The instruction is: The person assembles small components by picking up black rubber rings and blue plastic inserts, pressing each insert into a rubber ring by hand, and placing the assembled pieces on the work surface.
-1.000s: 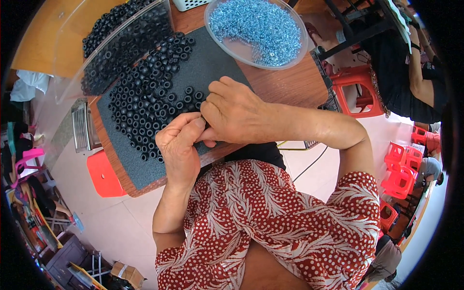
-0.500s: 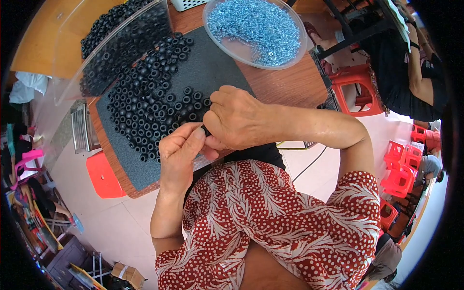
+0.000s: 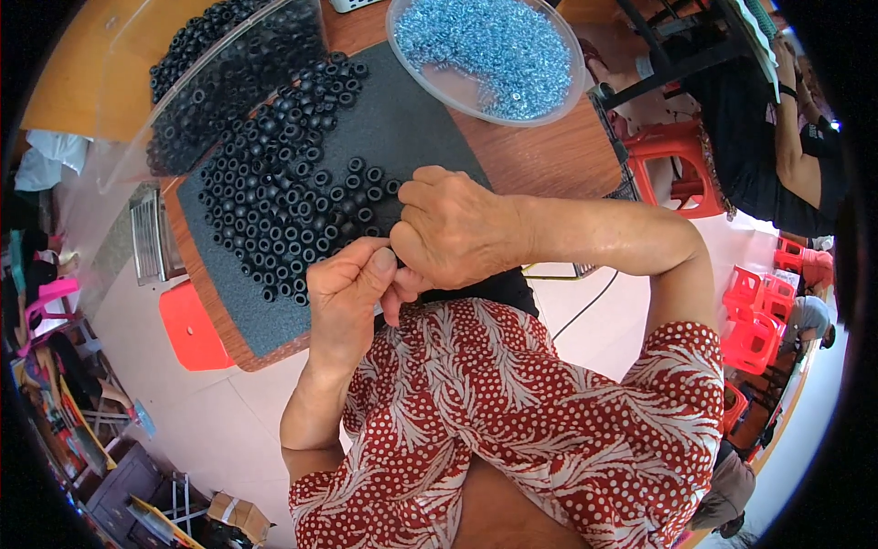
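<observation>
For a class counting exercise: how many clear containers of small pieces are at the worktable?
2: a clear box of black rings, upper left of the table, and a round clear tub of blue pieces, upper right. Others may be hidden.

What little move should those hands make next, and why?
Perhaps ease the left hand slightly away from the right hand: they meet beside the loose black rings, and whatever their fingers may hold is hidden, so a small gap could reveal it.
</observation>
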Tool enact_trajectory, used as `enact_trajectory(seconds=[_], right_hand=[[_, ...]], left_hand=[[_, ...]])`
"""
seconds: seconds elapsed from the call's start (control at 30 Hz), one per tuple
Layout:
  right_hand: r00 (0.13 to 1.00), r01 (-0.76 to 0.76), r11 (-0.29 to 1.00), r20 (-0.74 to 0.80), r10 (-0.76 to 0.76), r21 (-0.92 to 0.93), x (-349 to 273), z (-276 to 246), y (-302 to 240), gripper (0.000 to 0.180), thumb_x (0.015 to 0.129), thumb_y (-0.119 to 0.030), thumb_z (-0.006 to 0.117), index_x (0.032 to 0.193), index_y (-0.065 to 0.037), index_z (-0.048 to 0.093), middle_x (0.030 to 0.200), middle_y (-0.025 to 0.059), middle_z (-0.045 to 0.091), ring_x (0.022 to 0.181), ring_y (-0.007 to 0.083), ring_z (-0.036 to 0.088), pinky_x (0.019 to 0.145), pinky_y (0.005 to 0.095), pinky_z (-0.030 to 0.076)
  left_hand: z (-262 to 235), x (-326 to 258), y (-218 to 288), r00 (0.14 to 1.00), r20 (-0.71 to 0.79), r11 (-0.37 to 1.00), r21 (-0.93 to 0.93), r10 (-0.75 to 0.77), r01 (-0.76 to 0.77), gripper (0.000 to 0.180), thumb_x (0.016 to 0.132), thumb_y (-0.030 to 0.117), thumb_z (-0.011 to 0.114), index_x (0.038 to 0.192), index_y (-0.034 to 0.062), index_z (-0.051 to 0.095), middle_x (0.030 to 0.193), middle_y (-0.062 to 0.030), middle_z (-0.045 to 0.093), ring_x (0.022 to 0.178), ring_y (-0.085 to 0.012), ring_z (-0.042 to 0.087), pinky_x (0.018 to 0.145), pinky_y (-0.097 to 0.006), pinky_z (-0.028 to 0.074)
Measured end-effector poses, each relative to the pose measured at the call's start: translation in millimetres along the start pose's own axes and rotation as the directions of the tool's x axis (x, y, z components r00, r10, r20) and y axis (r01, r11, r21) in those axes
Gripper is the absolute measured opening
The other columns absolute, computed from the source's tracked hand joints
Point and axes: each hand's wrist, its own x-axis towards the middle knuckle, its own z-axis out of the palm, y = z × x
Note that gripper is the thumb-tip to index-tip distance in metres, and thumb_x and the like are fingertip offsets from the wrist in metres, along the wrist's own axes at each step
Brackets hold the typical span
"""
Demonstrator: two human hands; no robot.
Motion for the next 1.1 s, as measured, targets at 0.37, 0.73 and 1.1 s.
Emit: enact_trajectory(seconds=[0.37,0.73,1.1], right_hand=[[0.996,-0.04,0.988,-0.089,0.027,-0.146,5,-6,7,0.029,0.055,-0.02,0.062,0.058,-0.007,0.037,0.052,0.0044,0.038,0.051,0.0188,0.038,0.046,0.031,0.03],[0.975,-0.221,0.969,-0.047,0.217,-0.108,-2,2,-6,0.024,0.067,-0.02,0.062,0.07,-0.001,0.047,0.064,0.0082,0.042,0.061,0.0209,0.04,0.054,0.0328,0.032],[0.914,-0.405,0.905,-0.027,0.405,-0.13,4,0,-18,0.021,0.066,-0.02,0.062,0.069,-0.001,0.054,0.062,0.0108,0.053,0.06,0.0231,0.048,0.054,0.0354,0.036]], left_hand=[[2,13,15,0.991,0.015,0.983,0.126,0.136,-0.137,0.022,0.091,0.014,0.052,0.096,-0.0062,0.059,0.075,-0.0054,0.062,0.063,-0.009,0.056,0.06,-0.021,0.046],[5,21,4,0.968,-0.07,0.959,0.173,0.24,-0.225,0.019,0.09,0.011,0.052,0.097,-0.0063,0.059,0.075,-0.0041,0.061,0.064,-0.0079,0.055,0.061,-0.02,0.046],[12,24,2,0.908,-0.141,0.87,0.375,0.395,-0.32,0.012,0.088,0.004,0.054,0.096,-0.0031,0.058,0.072,-0.001,0.059,0.059,-0.0045,0.049,0.053,-0.018,0.042]])
